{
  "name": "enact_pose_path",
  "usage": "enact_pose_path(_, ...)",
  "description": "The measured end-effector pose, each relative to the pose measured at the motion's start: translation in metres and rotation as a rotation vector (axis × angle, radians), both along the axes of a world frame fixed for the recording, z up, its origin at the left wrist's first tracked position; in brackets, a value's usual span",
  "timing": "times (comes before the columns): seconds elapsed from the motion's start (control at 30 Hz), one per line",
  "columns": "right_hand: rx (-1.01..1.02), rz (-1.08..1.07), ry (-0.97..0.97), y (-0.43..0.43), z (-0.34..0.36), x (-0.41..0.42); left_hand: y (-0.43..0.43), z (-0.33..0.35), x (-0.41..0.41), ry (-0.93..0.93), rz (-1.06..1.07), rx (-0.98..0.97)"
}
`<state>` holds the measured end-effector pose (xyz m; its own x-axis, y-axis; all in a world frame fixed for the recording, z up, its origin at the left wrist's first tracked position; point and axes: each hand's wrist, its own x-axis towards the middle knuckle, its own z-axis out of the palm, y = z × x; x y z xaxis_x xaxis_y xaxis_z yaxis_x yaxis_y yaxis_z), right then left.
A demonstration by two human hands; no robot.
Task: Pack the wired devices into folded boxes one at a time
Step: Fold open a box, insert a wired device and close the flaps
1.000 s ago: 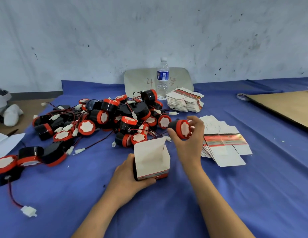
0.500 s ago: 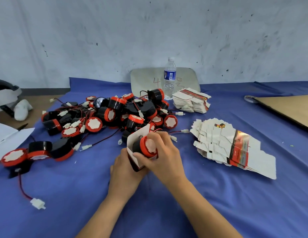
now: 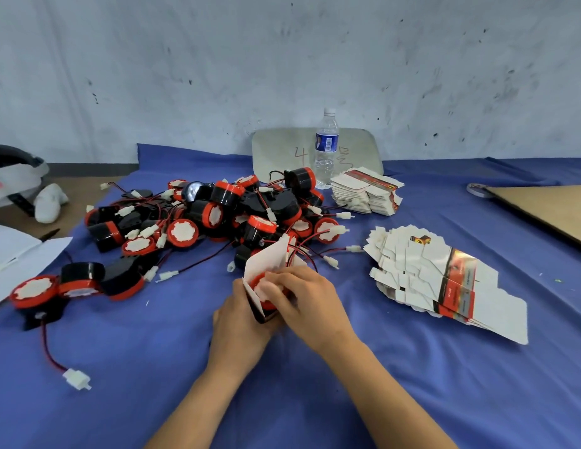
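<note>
blue cloth (image 3: 153, 367) lies under your wrists. just above it your left hand (image 3: 237, 325) wraps the small white folded cardboard box (image 3: 266, 260) from behind, and your right hand (image 3: 308, 303) curls its fingers over the round red-and-black wired device (image 3: 262, 286), which sits partway in the box mouth. push it in crooked and the thin card wall will likely buckle, or the raised flap will crease. just beyond your knuckles, what looks like its red and black wire (image 3: 310, 260) trails outside the box. close the flap now and the wire could get pinched or left hanging out. farther past the grip, the heap of loose red-and-black devices (image 3: 224, 209) has tangled leads, and a snag there could drag one along. to the right of the grip, the fanned stack of flat white box blanks (image 3: 422, 273) may slide if your forearm brushes it.
</note>
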<state>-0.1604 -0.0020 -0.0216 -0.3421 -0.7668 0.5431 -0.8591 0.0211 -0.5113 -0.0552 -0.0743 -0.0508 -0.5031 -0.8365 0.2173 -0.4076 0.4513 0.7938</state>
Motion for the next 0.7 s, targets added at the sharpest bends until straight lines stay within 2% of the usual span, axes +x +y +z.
enact_pose_path(0.1,0.136,-0.014,0.108,-0.001,-0.003,-0.005,0.002,0.002,0.000,0.041,-0.005,0.019)
enact_pose_path(0.2,0.153,-0.025,0.114,-0.001,-0.005,-0.005,0.006,0.006,0.002,0.205,-0.090,-0.030)
enact_pose_path(0.23,0.110,-0.045,0.105,0.000,-0.003,-0.002,0.008,0.007,0.002,0.235,-0.126,-0.099)
enact_pose_path(0.3,-0.136,-0.129,0.018,0.003,0.001,0.002,0.009,0.008,0.002,0.247,-0.173,-0.223)
enact_pose_path(0.37,-0.481,-0.259,-0.179,0.006,0.006,0.001,0.009,0.009,0.002,0.220,-0.190,-0.284)
enact_pose_path(0.43,-0.637,-0.338,-0.491,0.007,0.011,-0.008,0.007,0.008,0.002,0.218,-0.188,-0.305)
enact_pose_path(0.53,-0.565,-0.248,-0.974,0.007,0.012,-0.024,0.005,0.009,0.002,0.233,-0.155,-0.353)
enact_pose_path(0.6,-0.527,-0.136,-1.192,0.006,0.013,-0.031,0.005,0.010,0.002,0.230,-0.153,-0.344)
enact_pose_path(0.63,-0.552,-0.089,-1.238,0.007,0.013,-0.034,0.004,0.011,0.002,0.225,-0.159,-0.346)
enact_pose_path(0.7,-0.612,-0.014,-1.188,0.008,0.015,-0.036,0.004,0.010,0.002,0.210,-0.167,-0.370)
